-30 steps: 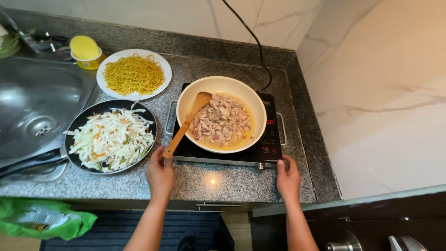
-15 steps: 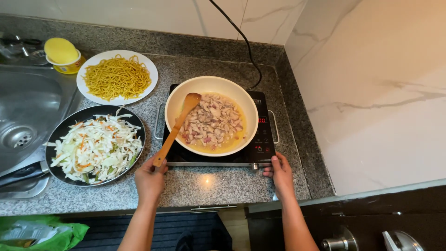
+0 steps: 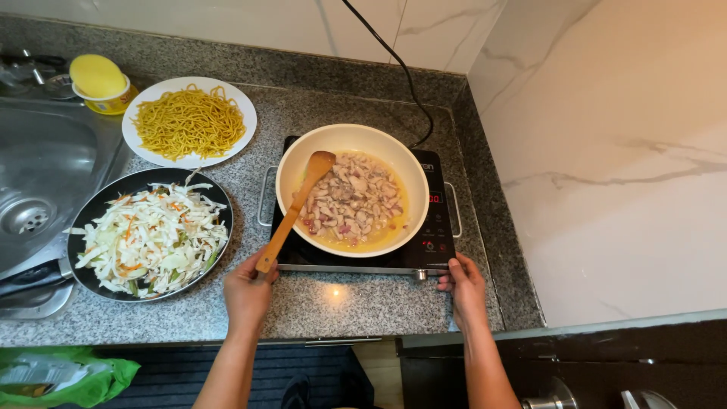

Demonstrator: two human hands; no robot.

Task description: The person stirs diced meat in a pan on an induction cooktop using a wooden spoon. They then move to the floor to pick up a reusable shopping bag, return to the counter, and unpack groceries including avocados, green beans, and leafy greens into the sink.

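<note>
One steel sink (image 3: pixel 45 174) sits far left, then one black pan of shredded cabbage and carrot (image 3: pixel 148 236) and one white plate of yellow noodles (image 3: pixel 189 121). The left hand (image 3: pixel 246 291) is closed around one wooden spatula (image 3: pixel 294 208), its blade resting in one cream pan of diced meat (image 3: pixel 352 193) on one black induction hob (image 3: pixel 439 235). The right hand (image 3: pixel 463 286), fingers curled, grips the hob's front corner.
</note>
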